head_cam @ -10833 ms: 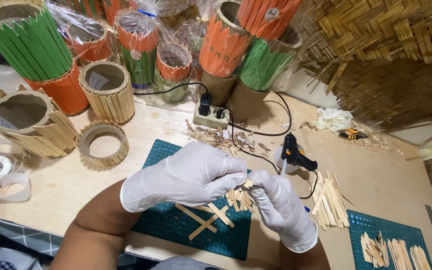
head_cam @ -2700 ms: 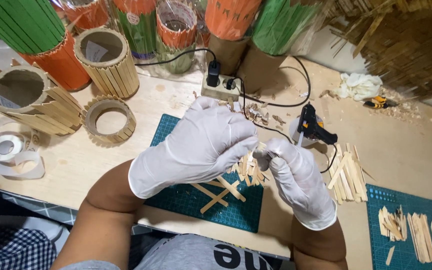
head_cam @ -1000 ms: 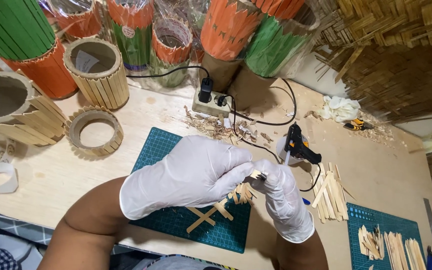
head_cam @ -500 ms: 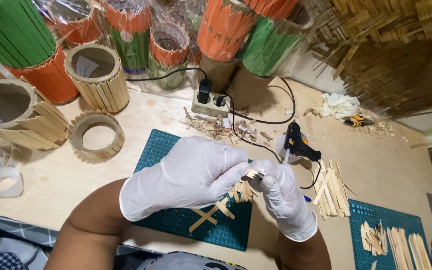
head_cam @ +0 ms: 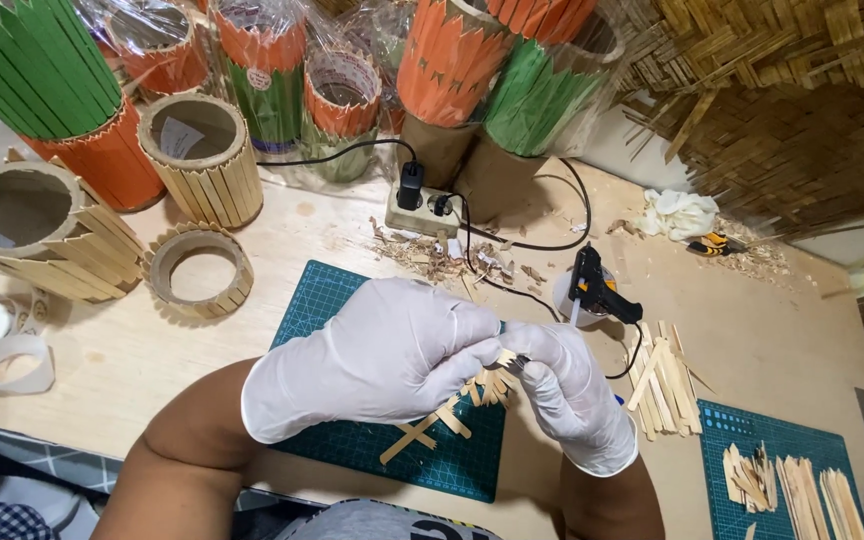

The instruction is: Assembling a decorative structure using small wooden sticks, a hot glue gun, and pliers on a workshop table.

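Bright even light, soft shadows, sharp focus (slight wide-angle bending at edges)

A pale plywood tabletop fills the view under even, bright light. At two o'clock, woven bamboo matting hangs above a white wall strip. Dark floor shows at seven o'clock.

Both my hands gloved in white, meeting over the green cutting mat. Left hand & right hand pinch a small wooden stick piece between fingertips, just above the mat. Crossed sticks lie flat on the mat below. Black glue gun stands just beyond the right hand, near a power strip. Loose stick pile to the right. Stick-covered ring at left.
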